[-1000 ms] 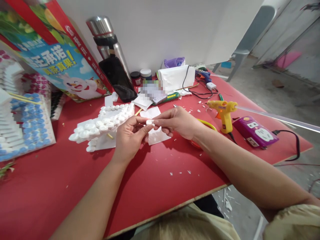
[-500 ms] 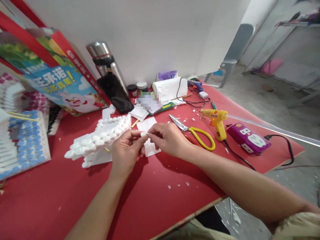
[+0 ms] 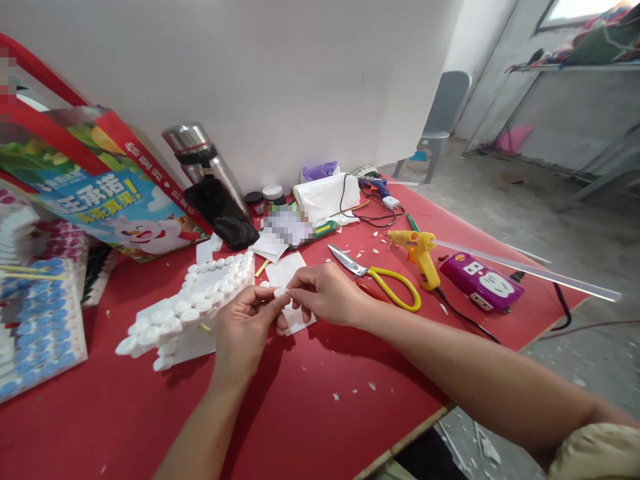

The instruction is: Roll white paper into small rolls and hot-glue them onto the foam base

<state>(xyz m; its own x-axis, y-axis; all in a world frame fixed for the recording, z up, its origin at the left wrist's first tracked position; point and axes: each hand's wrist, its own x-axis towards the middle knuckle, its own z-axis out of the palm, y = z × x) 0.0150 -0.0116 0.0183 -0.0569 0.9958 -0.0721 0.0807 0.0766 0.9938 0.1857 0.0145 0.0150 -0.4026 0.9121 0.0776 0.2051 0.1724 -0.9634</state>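
Observation:
Both hands meet above the red table [image 3: 310, 427], pinching a small white piece [image 3: 280, 291] whose exact kind is too small to make out. My left hand [image 3: 245, 330] is closed on its left side, thumb and fingers together. My right hand [image 3: 327, 293] grips the other side with its fingertips. Under the fingers lies a white paper sheet [image 3: 303, 320], partly hidden. Just left of my left hand is a white card structure [image 3: 187, 310] edged with rows of small white rolls. Yellow-handled scissors [image 3: 397, 288] lie beyond my right wrist.
A yellow glue gun [image 3: 424, 260] with a clear glue stick and a purple power strip [image 3: 483, 280] are at the right. Behind stand a steel flask [image 3: 193, 150], a phone [image 3: 220, 210] and a colourful bag [image 3: 135, 207]. Blue-trimmed pieces [image 3: 45, 320] sit at the left.
The camera view has tilted, so the whole scene sits slightly lower and further left. Both hands still hold the small white piece in much the same place over the table.

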